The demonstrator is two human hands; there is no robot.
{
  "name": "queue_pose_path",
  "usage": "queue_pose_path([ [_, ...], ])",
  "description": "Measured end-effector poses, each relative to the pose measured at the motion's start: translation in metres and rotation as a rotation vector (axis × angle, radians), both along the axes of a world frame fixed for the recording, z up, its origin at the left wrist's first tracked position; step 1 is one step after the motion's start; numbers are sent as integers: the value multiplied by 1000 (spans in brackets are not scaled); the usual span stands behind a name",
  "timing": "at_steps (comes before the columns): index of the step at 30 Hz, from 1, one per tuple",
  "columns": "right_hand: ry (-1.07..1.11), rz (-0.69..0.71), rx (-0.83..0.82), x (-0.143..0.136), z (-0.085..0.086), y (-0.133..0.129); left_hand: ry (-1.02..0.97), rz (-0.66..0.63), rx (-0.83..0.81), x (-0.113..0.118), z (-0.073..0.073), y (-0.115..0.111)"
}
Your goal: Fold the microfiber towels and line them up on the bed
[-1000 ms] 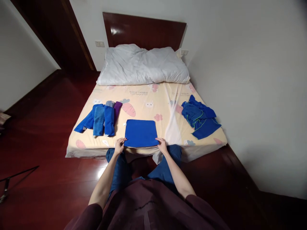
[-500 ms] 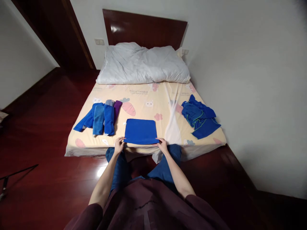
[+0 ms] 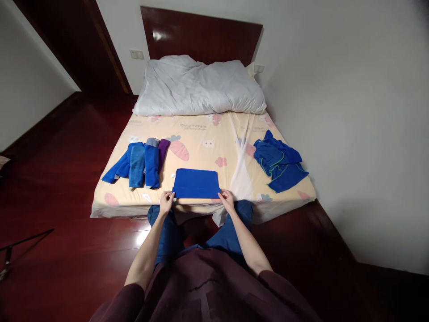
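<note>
A blue cloth (image 3: pixel 196 182) lies flat near the front edge of the bed, with a narrow folded strip along its near side. My left hand (image 3: pixel 166 201) pinches the near left corner of this cloth. At the near right corner, the fingers of my right hand (image 3: pixel 227 199) are closed on the same cloth. A small white tag shows by its left edge. To the left lie several rolled cloths (image 3: pixel 136 165), blue ones and a purple one. On the right is a loose heap of blue cloths (image 3: pixel 279 162) with green edging.
The bed (image 3: pixel 201 143) has a yellow patterned sheet. A crumpled white quilt (image 3: pixel 201 87) lies across its far end, before a dark wooden headboard (image 3: pixel 204 33). A wall (image 3: pixel 345 134) stands to the right. A thin black stand (image 3: pixel 27 239) is at the lower left.
The near edge of the blue cloth has been folded over a little more, away from me, and the cloth looks shorter. Both hands keep their hold. The view has shifted slightly.
</note>
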State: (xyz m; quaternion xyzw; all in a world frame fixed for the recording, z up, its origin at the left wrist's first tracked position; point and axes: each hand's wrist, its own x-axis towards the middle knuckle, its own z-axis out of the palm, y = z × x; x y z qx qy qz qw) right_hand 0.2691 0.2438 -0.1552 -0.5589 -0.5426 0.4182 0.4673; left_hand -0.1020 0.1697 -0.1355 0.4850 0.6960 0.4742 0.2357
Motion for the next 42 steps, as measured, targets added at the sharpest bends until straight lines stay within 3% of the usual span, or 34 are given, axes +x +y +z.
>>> queue_pose_path([
  [9, -59, 32, 21, 1, 5, -6, 4, -8, 1, 4, 8, -1],
  [14, -304, -32, 167, 7, 29, -23, 145, 40, 98, 11, 24, -13],
  [18, -430, 101, 308, 4, 61, -33, 278, -204, 118, 14, 39, -17],
  [21, -488, 269, 377, -5, 72, -34, 322, -397, 126, 17, 43, -10],
  [24, -559, 379, 408, -15, 68, -31, 356, -520, 86, 19, 39, 1],
  [27, -647, 429, 391, -20, 55, -27, 407, -565, -6, 19, 30, 9],
  [32, -735, 405, 316, -19, 40, -20, 442, -570, -85, 17, 21, 16],
  [42, -850, 385, 248, -35, 35, -2, 633, -543, -132, 27, 20, 27],
])
